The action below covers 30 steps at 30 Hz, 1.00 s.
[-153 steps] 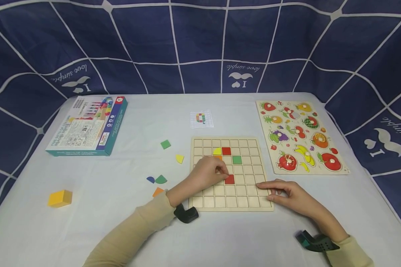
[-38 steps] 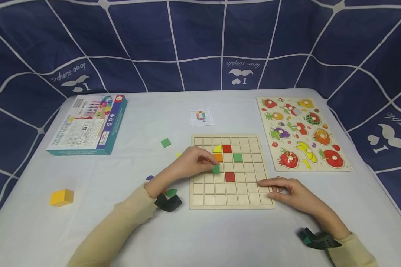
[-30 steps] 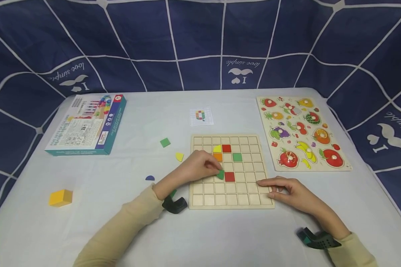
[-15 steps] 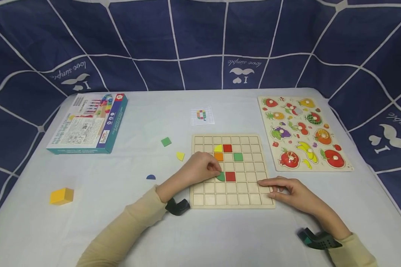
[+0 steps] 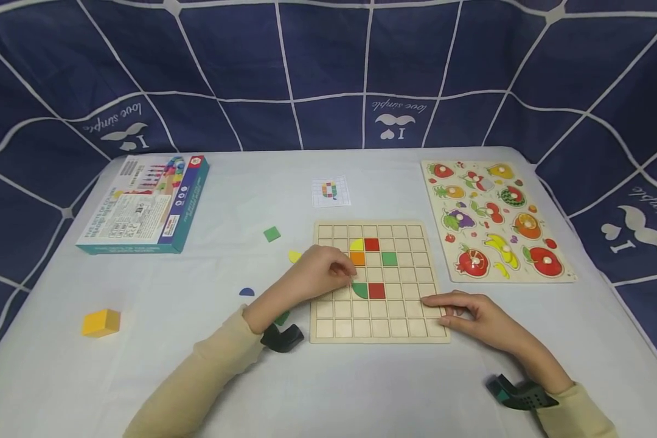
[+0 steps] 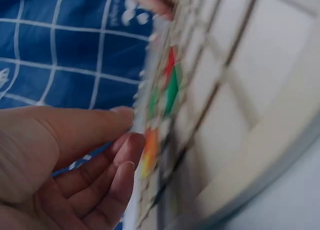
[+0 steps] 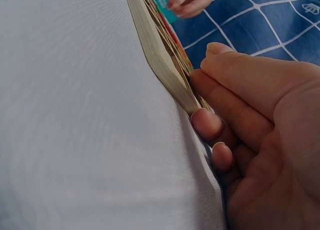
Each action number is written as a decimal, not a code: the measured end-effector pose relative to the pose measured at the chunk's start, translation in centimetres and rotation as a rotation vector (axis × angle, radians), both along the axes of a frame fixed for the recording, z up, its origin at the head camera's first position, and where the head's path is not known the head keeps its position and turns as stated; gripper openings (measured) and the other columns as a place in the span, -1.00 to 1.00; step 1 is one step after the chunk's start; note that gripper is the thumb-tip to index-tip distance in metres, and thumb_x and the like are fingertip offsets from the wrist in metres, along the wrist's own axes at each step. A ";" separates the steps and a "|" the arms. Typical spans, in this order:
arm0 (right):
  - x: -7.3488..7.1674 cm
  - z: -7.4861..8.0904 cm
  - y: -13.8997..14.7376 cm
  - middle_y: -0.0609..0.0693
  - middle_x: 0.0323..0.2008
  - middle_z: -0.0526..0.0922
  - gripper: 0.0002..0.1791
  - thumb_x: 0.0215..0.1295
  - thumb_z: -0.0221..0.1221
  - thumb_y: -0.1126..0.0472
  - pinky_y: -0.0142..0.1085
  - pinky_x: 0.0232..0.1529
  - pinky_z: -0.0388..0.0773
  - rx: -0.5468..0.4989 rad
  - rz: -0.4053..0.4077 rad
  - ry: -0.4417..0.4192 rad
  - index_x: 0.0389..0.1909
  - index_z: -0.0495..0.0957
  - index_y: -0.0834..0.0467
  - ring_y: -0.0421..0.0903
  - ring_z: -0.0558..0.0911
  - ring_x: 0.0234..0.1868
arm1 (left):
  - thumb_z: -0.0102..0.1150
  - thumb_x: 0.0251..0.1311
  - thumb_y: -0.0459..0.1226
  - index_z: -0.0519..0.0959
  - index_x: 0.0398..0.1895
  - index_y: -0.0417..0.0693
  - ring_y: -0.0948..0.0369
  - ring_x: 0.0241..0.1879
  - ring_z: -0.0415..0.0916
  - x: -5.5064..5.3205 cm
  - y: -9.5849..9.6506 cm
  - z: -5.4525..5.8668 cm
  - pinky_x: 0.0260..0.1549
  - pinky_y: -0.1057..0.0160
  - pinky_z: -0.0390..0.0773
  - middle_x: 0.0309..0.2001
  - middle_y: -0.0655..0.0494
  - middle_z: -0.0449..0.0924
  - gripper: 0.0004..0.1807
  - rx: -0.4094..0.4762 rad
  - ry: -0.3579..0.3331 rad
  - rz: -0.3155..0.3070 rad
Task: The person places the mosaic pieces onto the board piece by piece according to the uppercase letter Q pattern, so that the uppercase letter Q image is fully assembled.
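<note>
My left hand (image 5: pixel 323 271) hovers over the left part of the wooden grid board (image 5: pixel 399 328), fingers loosely bent, nothing held between thumb and fingertips in the left wrist view. Just below its fingertips, a green quarter-circle tile (image 5: pixel 360 291) lies in a cell, touching a red square tile (image 5: pixel 376 291). Higher up are a yellow quarter-circle tile (image 5: pixel 357 245), another red square (image 5: pixel 371 244), an orange square (image 5: pixel 358 259) and a green square (image 5: pixel 389 259). My right hand (image 5: pixel 473 313) rests at the board's right edge, its index finger on the surface and its other fingers by the side.
Loose on the white cloth lie a green square (image 5: pixel 272 234), a yellow tile (image 5: pixel 294 257), a blue half-circle (image 5: pixel 246 292) and a partly hidden green tile (image 5: pixel 281 317). A pattern card (image 5: pixel 331 191), fruit puzzle (image 5: pixel 495 222), box (image 5: pixel 142 204) and yellow block (image 5: pixel 101 323) surround the board.
My left hand brought a green quarter-circle to the cell left of the lower red square, released it and drew back slightly up and left. My right hand stayed at the board's edge.
</note>
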State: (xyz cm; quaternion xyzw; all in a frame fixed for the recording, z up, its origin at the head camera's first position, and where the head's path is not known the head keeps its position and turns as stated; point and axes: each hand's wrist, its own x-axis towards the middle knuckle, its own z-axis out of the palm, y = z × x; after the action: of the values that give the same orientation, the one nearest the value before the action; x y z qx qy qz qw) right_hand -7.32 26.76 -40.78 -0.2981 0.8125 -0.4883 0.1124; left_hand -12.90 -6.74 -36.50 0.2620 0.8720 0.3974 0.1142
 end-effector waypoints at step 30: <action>-0.1 0.1 -0.1 -0.08 -0.32 0.56 -0.58 0.11 0.28 0.40 -0.37 -0.38 0.37 0.014 -0.011 -0.008 0.05 0.57 0.18 -0.20 0.42 -0.34 | 0.43 -0.04 -0.19 0.64 -0.09 0.06 0.25 -0.16 0.47 5.2 -15.1 -1.3 -0.11 0.25 0.48 -0.16 0.31 0.56 -0.63 -0.017 -0.110 -0.099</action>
State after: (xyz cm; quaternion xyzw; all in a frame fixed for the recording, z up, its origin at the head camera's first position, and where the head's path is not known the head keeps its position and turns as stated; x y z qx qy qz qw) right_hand -7.39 26.71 -40.70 -0.2909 0.8171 -0.4843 0.1148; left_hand -7.70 -21.84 -37.81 0.2815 0.8538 0.3977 0.1837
